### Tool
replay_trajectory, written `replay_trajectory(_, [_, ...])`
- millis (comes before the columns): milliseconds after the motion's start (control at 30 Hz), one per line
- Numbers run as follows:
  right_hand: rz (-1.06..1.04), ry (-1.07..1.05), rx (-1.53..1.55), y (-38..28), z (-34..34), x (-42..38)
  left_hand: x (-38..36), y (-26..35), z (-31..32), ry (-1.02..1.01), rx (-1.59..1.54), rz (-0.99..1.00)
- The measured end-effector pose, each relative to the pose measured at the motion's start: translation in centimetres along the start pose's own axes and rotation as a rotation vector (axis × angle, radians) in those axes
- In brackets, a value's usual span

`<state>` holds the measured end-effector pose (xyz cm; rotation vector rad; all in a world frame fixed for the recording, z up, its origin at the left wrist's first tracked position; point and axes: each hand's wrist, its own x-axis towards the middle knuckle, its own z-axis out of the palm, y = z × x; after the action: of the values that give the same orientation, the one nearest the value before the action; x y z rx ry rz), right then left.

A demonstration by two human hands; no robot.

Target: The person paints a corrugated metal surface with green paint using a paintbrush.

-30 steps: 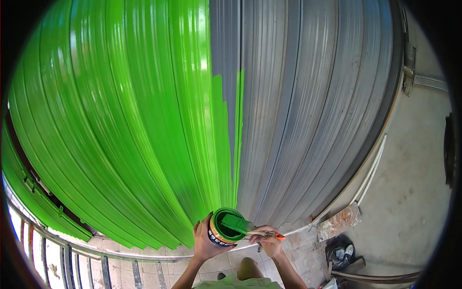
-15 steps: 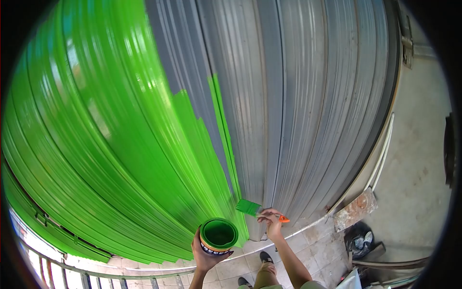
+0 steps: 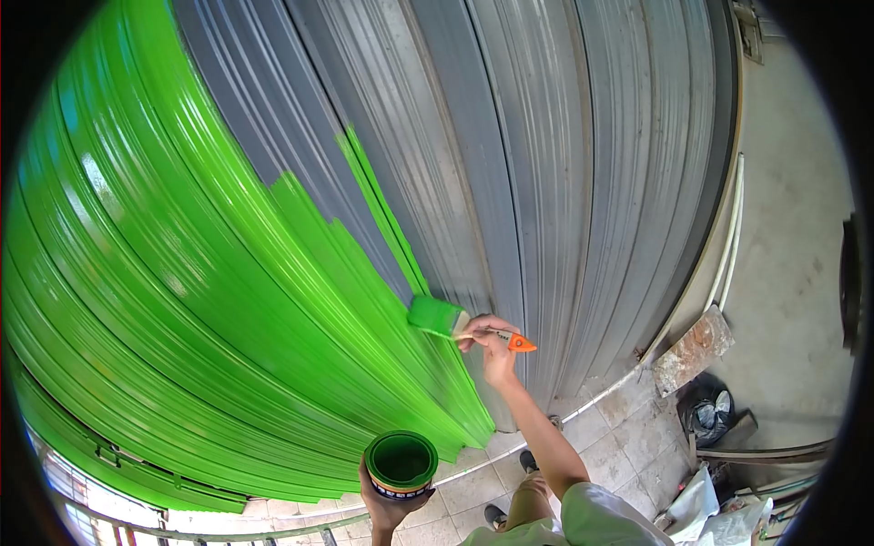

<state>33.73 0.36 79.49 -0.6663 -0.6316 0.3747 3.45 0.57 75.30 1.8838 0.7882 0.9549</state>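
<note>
My right hand (image 3: 494, 348) is closed round the handle of a wide paintbrush (image 3: 437, 316) with an orange handle tip. Green paint covers its bristles, which lie against the ribbed metal surface (image 3: 546, 182) at the edge of a narrow green strip. Below and to the left, my left hand (image 3: 390, 506) grips an open paint can (image 3: 401, 464) from beneath and the side; the can is green inside. The left part of the metal is bright green, the right part grey.
Metal railing (image 3: 273, 535) runs along the bottom left. On the right are a stained board (image 3: 694, 351), a black bag (image 3: 706, 409), white pipes (image 3: 730, 237) by the wall, and plastic sheeting. My feet are on the tiled floor (image 3: 583, 437).
My right hand and the brush have moved up the metal, further from the can. The can in my left hand sits slightly lower in view. The head view has shifted.
</note>
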Motion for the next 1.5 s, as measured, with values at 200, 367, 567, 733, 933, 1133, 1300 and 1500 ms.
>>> replay_trajectory(200, [0.059,0.126,0.117,10.0,-7.1,-5.2,-0.6,-0.2,0.1,-0.032,-0.088,-0.007])
replay_trajectory(367, [0.367,0.308,-0.084,16.5,-15.3,-12.2,-0.9,0.0,0.2,-0.071,-0.029,-0.019])
replay_trajectory(567, [0.296,0.301,-0.103,10.0,-7.6,-6.7,-1.5,0.8,0.0,-0.062,-0.045,-0.029])
replay_trajectory(733, [0.051,0.07,0.022,2.8,-2.1,-0.9,-1.5,0.5,-0.4,-0.016,-0.051,0.03])
replay_trajectory(933, [0.204,0.334,0.092,13.6,-10.6,-8.3,-1.6,1.1,-0.1,-0.025,-0.102,0.005])
replay_trajectory(1133, [0.387,0.449,-0.141,19.1,-15.9,-12.7,-1.3,1.4,0.0,-0.087,0.016,-0.004])
replay_trajectory(1300, [0.412,0.33,-0.397,11.5,-8.5,-7.0,-2.0,1.1,-0.5,-0.053,-0.061,0.014])
replay_trajectory(1500, [-0.003,0.107,-0.15,-5.3,6.8,3.3,-2.8,2.0,-1.2,-0.005,-0.129,0.041])
